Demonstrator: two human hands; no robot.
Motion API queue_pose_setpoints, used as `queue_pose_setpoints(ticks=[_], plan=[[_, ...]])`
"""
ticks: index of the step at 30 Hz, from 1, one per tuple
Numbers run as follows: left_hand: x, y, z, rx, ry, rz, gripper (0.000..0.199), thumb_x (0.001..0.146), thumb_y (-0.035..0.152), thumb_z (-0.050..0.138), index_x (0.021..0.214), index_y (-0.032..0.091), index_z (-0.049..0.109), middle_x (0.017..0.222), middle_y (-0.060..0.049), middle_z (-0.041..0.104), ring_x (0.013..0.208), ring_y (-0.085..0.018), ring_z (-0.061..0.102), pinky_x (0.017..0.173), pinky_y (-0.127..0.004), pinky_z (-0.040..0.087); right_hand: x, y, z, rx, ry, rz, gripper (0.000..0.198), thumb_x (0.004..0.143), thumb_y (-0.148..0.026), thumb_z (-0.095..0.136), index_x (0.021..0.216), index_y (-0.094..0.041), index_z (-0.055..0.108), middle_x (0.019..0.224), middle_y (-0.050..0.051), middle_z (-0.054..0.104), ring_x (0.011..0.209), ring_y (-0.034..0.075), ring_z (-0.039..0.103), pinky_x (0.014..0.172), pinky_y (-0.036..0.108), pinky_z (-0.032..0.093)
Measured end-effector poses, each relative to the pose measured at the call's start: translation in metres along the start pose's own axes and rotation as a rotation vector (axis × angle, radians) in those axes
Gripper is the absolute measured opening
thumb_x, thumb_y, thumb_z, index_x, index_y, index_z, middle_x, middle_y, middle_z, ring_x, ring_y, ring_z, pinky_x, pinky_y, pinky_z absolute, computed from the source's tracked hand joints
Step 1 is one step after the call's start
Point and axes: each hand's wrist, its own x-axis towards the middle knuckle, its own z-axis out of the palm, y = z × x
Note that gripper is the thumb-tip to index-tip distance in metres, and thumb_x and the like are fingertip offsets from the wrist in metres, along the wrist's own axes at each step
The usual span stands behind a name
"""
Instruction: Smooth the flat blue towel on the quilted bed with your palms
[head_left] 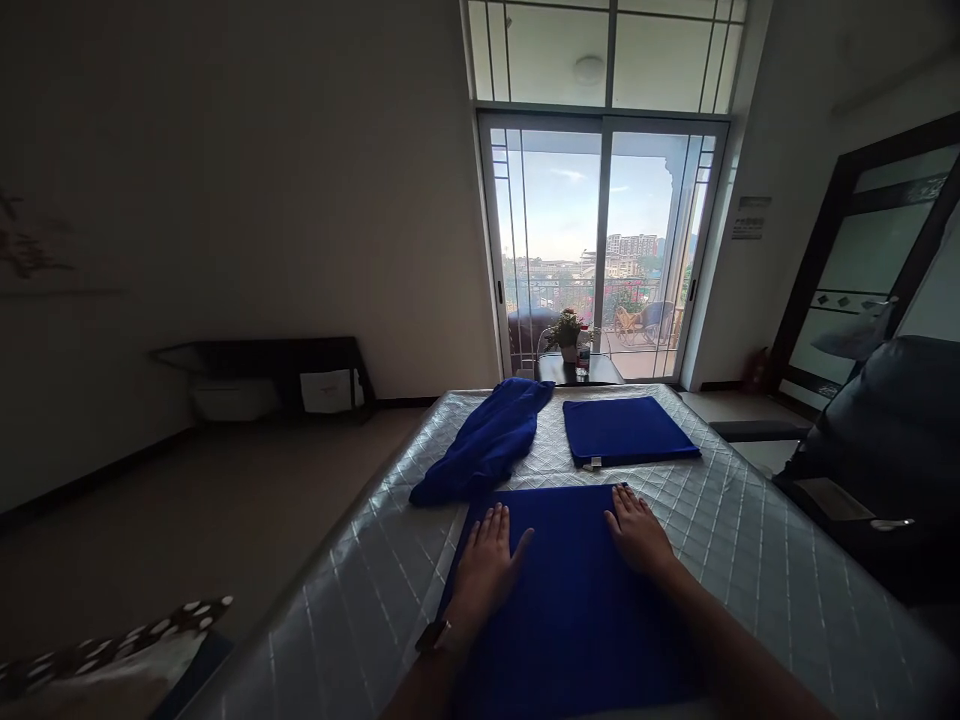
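Note:
A flat blue cloth (pixel 570 610) lies spread on the table in front of me. My left hand (pixel 489 560) rests flat on its left part, fingers stretched and thumb apart. On the far right edge of the same cloth lies my right hand (pixel 637 530), also flat with its fingers out. Beyond it sits a neatly folded blue cloth (pixel 630 430) with a small white tag at its near edge. To the far left a crumpled blue cloth (pixel 491 440) is heaped, its lower end close to the spread one.
A shiny quilted silver cover (pixel 757 560) spans the table. Behind stands a small table (pixel 592 372) with a potted plant (pixel 568 335), before a sliding glass door. A dark chair (pixel 892 430) is at the right. Polka-dot fabric (pixel 161 625) shows at lower left.

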Motion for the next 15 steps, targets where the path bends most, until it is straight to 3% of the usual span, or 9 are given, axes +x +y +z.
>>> queue_pose_setpoints(ticks=[8,15], plan=[[0.001,-0.008,0.013,0.042,0.084,0.066,0.074,0.101,0.063,0.019,0.158,0.018,0.035,0.16,-0.013,0.047,0.151,-0.029,0.038,0.123,-0.052,0.032,-0.002,0.0,-0.003,0.054,0.006,-0.004,0.069,0.102,-0.044,0.02,0.16,-0.007,0.021,0.17,0.01,0.019,0.158,0.019,0.009,0.126,0.037,0.006],[-0.001,-0.002,0.006,0.084,0.017,0.028,0.081,0.101,0.063,0.012,0.157,0.009,0.033,0.164,-0.019,0.036,0.153,-0.03,0.034,0.123,-0.051,0.03,-0.005,0.0,-0.007,0.105,-0.001,-0.006,0.07,0.102,-0.045,0.019,0.16,-0.007,0.021,0.17,0.01,0.018,0.158,0.019,0.008,0.126,0.037,0.006]])
